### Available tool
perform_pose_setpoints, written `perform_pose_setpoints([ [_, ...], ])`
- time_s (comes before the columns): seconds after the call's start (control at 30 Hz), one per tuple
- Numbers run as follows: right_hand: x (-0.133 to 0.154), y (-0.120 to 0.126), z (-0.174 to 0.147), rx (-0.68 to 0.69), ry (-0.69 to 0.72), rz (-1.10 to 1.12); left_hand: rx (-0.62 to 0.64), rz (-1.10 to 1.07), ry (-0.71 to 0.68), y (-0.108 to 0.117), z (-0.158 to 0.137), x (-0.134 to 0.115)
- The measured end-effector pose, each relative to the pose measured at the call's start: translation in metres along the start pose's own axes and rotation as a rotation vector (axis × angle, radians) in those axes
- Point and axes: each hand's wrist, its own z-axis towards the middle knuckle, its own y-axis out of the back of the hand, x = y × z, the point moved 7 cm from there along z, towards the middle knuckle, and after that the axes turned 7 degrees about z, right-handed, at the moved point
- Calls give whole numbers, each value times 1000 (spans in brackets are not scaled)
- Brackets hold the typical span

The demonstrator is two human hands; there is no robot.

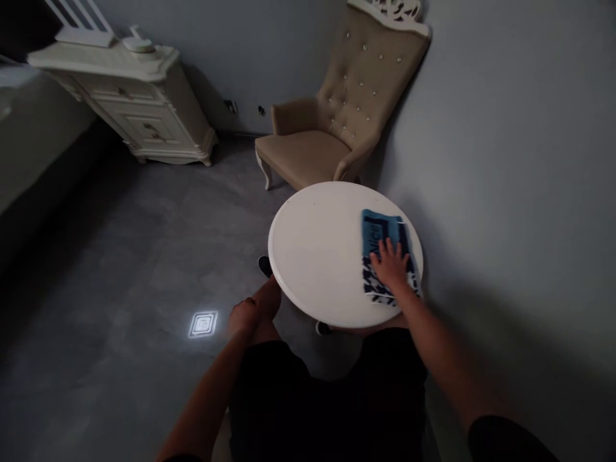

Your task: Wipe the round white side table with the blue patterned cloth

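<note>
My right hand point(392, 264) lies with its fingers spread on a folded cloth point(374, 224), pressing on its middle. The cloth is blue, dark navy and white, with the lettering "Nice" and a dark-and-white pattern toward its near end. It lies flat on the right side of a round white table point(315, 250), close to the rim. My left hand point(244, 317) rests on my left knee, off the table's lower left edge. Its fingers are mostly hidden in shadow.
A tan tufted armchair point(308, 154) stands behind the table. At the back left is a cream cabinet point(158, 122) with a small white object point(138, 45) on top. A grey wall point(505, 160) runs close along the right. A lit square pattern point(203, 324) shows on the floor.
</note>
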Motion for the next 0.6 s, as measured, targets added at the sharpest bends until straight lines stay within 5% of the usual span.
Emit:
perform_pose_setpoints([
  [0.13, -83, 10, 9, -37, -246, 27, 62, 17, 30, -5, 7, 7],
  [0.27, -69, 6, 8, -76, -334, 56, 62, 10, 40, -10, 10, 11],
  [0.37, 2, -4, 5, -50, -227, 52, 71, 4, 34, -12, 12, 11],
  [0.6, 246, -28, -28, 14, 315, 158, 51, 60, 29, -14, 14, 14],
])
